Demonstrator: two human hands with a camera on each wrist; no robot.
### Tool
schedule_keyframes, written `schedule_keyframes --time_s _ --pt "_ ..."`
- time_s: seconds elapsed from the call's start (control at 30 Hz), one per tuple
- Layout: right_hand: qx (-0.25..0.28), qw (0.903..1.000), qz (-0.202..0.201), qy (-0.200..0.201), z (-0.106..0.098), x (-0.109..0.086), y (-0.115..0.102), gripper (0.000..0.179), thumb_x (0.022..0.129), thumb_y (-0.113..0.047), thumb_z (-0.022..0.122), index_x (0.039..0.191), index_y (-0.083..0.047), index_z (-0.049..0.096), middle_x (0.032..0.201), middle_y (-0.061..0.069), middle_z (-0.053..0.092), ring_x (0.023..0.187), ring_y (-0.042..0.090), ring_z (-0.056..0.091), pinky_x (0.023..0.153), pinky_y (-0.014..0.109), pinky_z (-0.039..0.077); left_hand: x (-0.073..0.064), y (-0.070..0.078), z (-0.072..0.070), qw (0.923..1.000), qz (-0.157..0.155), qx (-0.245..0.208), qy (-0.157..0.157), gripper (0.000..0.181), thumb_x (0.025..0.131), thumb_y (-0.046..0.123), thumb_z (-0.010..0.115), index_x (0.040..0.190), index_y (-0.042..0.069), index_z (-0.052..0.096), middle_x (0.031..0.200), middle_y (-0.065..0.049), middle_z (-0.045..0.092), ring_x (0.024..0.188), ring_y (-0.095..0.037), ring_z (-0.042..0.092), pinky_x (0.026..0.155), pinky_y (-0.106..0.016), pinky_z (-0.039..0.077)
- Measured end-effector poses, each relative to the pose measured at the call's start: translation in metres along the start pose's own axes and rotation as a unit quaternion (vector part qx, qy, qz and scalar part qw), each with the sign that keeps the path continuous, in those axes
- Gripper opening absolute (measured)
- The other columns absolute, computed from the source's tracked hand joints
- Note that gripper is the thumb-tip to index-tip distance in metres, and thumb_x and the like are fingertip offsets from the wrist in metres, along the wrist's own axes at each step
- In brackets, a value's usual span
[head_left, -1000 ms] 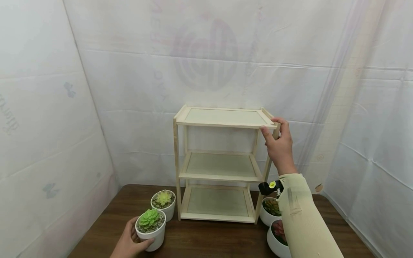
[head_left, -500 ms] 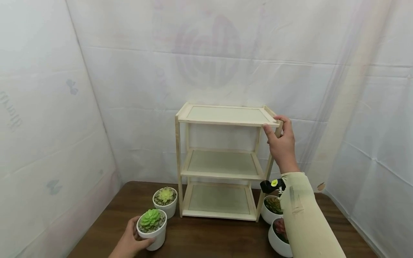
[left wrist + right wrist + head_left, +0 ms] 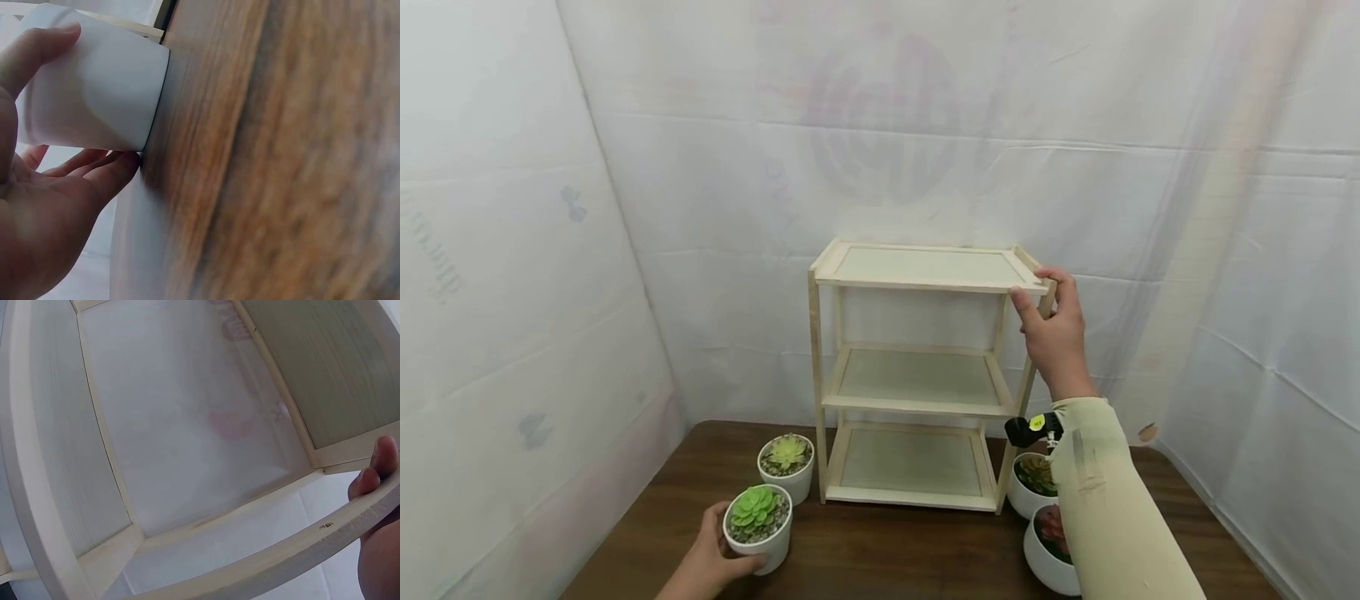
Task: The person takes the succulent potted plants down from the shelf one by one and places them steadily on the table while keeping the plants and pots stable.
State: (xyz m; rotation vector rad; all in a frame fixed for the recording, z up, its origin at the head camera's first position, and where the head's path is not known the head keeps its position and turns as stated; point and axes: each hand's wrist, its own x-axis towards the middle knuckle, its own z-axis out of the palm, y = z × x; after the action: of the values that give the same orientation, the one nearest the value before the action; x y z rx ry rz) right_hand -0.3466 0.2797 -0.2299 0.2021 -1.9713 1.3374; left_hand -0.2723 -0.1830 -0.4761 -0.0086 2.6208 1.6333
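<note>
My left hand (image 3: 707,558) holds a white pot (image 3: 771,550) with a bright green succulent (image 3: 756,510), thumb on the near side and fingers round the far side. In the left wrist view this pot (image 3: 106,81) stands on the wooden table, its plant out of sight. A three-tier pale wooden shelf rack (image 3: 917,408) stands at the centre back. At its top right corner, my right hand (image 3: 1054,337) grips the post, thumb in front and fingers behind. The right wrist view shows fingertips (image 3: 369,478) curled over the rack's frame (image 3: 300,550).
Behind the held pot stands another white pot (image 3: 792,483) with a yellow-green succulent. Right of the rack are two white pots, one with a brownish-green plant (image 3: 1036,475), one with a red plant (image 3: 1052,529), partly hidden by my right sleeve (image 3: 1112,500). White sheeting (image 3: 700,183) encloses the table.
The left hand and its pot have shifted slightly right, toward the rack. My right hand keeps its grip on the rack's corner. The head view has moved a little.
</note>
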Motion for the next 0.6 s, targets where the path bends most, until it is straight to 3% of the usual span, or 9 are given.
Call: schedule_keyframes --time_s 0.33,0.6 --pt "0.011 0.9998 -0.004 -0.016 0.008 0.001 -0.001 0.057 0.093 -0.051 0.057 0.141 -0.027 0.037 0.149 0.001 0.04 0.082 0.02 0.056 0.067 0.023 0.048 0.0 -0.008 -0.007 0.9999 -0.013 -0.01 0.0 0.105 0.073 0.022 0.086 0.138 -0.006 0.009 0.143 -0.04 0.031 0.133 -0.054 0.035 0.098 -0.049 0.049" --pt "-0.005 0.9998 0.009 -0.018 0.013 0.005 0.007 0.059 0.091 -0.057 0.056 0.139 -0.028 0.037 0.147 -0.001 0.042 0.074 0.019 0.056 0.067 0.029 0.048 0.005 -0.016 -0.007 0.9999 -0.011 0.007 0.004 0.105 0.072 0.025 0.086 0.136 -0.009 0.01 0.143 -0.042 0.031 0.134 -0.053 0.033 0.104 -0.055 0.042"
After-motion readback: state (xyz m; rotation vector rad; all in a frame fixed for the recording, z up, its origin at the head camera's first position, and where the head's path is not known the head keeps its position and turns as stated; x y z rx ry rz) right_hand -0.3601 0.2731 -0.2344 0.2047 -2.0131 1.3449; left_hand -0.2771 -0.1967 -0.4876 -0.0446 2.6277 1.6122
